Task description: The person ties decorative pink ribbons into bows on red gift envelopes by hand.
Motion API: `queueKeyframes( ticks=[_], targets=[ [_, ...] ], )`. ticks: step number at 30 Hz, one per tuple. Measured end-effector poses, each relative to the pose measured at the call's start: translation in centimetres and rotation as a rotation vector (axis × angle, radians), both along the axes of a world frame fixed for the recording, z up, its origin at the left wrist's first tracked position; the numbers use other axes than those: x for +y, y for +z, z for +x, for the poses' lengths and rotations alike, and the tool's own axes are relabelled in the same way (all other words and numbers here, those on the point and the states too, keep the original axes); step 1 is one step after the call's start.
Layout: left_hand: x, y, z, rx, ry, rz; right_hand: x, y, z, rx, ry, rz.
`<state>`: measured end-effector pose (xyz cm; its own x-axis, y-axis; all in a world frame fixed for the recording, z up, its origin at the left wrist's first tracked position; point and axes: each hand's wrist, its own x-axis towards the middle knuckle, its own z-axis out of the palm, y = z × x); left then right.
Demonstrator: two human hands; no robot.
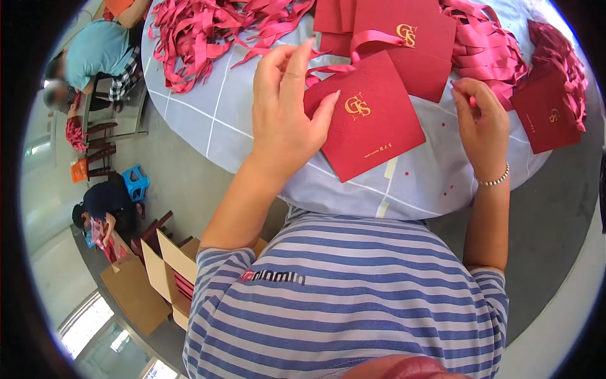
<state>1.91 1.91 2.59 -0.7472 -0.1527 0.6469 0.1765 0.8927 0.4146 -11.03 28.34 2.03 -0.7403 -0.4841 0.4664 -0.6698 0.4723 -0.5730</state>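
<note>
A flat red paper bag with a gold monogram lies tilted on the cloth in front of me, a pink-red ribbon at its top edge. My left hand is over its left side, fingers raised and apart, the thumb at the bag's edge. To the right of the bag, my right hand is off it, with fingers curled and thumb and forefinger close together. Whatever may be between those fingertips is too small to make out. More red bags lie stacked just behind, a ribbon loop across them.
A heap of ribbons lies at the back left, and bundled ribbons at the back right. Another red bag rests near the table's right edge. Cardboard boxes stand at lower left. Other people sit farther left.
</note>
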Motion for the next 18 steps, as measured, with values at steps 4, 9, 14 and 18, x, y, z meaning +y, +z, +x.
queueKeyframes(
  ticks=[4, 9, 14, 18],
  targets=[
    [0.2, -0.1, 0.0, -0.089, 0.052, 0.216, -2.9, 3.1, 2.5, -0.217, 0.258, 0.018],
    [-0.6, -0.4, 0.7, -0.303, 0.099, 0.015, -5.4, 2.0, 3.2, -0.215, 0.459, 0.061],
    [-1.2, -0.7, 2.1, -0.369, -0.086, 0.303, -7.4, 0.7, 4.5, -0.116, 0.492, 0.012],
    [-0.1, -0.6, 2.0, -0.286, -0.144, 0.311, -8.4, 0.9, 3.8, -0.066, 0.469, 0.072]
  ],
)
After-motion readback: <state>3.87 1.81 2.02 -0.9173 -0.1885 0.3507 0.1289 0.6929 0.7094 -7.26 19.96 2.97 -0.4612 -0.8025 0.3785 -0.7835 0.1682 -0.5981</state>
